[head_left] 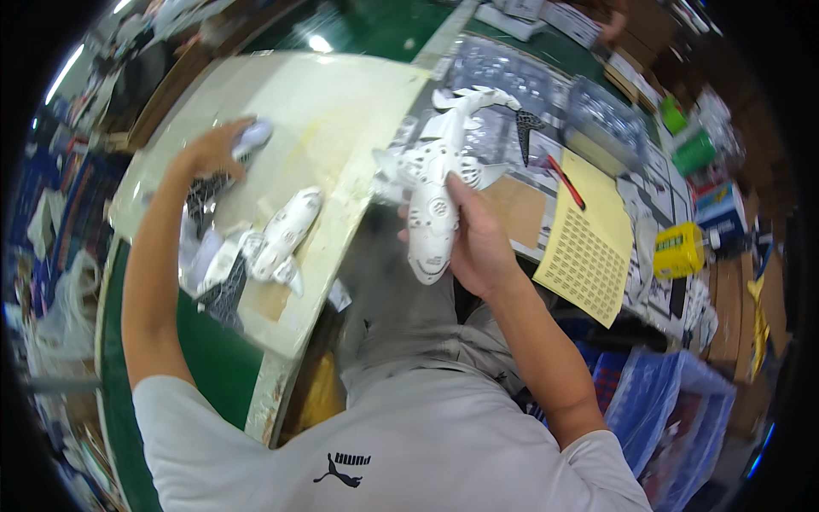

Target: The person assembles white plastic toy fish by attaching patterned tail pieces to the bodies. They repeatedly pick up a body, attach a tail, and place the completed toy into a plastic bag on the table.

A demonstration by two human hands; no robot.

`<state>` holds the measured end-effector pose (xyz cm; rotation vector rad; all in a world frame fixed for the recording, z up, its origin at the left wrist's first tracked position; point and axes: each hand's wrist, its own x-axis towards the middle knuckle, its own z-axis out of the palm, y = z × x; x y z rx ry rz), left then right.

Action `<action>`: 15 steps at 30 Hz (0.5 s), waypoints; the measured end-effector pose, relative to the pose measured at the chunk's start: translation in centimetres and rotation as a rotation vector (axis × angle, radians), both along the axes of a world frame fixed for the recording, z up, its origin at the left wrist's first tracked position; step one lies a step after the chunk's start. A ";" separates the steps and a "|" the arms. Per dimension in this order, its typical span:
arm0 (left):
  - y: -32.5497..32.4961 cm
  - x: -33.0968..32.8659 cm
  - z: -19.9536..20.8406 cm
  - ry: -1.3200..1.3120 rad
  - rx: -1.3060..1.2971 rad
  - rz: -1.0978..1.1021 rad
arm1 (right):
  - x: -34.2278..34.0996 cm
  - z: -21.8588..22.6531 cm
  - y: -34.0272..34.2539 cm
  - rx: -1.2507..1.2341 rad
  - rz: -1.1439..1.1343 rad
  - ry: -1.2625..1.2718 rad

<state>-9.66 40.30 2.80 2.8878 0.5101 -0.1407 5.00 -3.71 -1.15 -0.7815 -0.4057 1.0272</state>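
My right hand [479, 243] is wrapped round the head end of a white jointed toy shark [433, 222], which is raised in front of me with its rounded snout toward me. It has dark markings, pale side fins and a segmented tail curving away to a dark patterned tail fin [527, 135]. On the far left, my left hand [213, 152] has its fingers curled round a white toy piece [254, 135]; most of it is hidden under the hand. Closer to me lies another white toy shark [288, 229], beside a dark patterned fin [223, 294].
A cream board [358, 94] lies on the green table at left. To the right are a yellow sticker sheet [589, 247], a red pen [566, 183], clear plastic trays [604, 119] and a yellow box [679, 251]. A blue plastic bag [674, 410] sits low at right.
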 end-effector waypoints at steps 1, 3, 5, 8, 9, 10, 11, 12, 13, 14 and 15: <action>-0.8 1.1 0.5 0.025 0.073 -0.011 | 0.5 -0.2 -0.8 -0.067 -0.028 0.005; -4.4 2.2 2.3 -0.040 0.170 0.086 | 1.1 -0.4 -2.0 -0.070 -0.049 0.003; -9.9 2.8 5.1 -0.207 -0.106 0.160 | 0.9 -0.5 -2.7 -0.020 -0.114 -0.054; -20.2 3.5 7.3 -0.273 -0.692 -0.188 | -0.3 -0.5 -2.8 0.055 -0.204 -0.125; -23.7 3.9 6.7 -0.249 -0.926 -0.177 | -0.7 -0.4 -2.8 0.078 -0.226 -0.202; -27.0 4.3 5.8 -0.261 -1.151 -0.221 | -0.9 -0.3 -2.9 0.101 -0.255 -0.273; -29.5 4.6 5.1 -0.308 -1.143 -0.118 | -0.9 0.0 -3.3 0.040 -0.221 -0.394; -31.2 4.9 4.4 -0.346 -1.133 -0.021 | -0.9 0.4 -4.1 -0.039 -0.172 -0.506; -32.5 5.4 3.8 -0.372 -1.362 0.051 | -0.5 1.0 -5.1 -0.067 -0.159 -0.618; -33.4 5.8 3.2 -0.392 -1.610 0.102 | 0.2 1.7 -6.4 -0.127 -0.133 -0.712; -34.1 6.1 2.7 -0.373 -1.679 0.140 | 1.1 2.6 -8.1 -0.260 -0.086 -0.851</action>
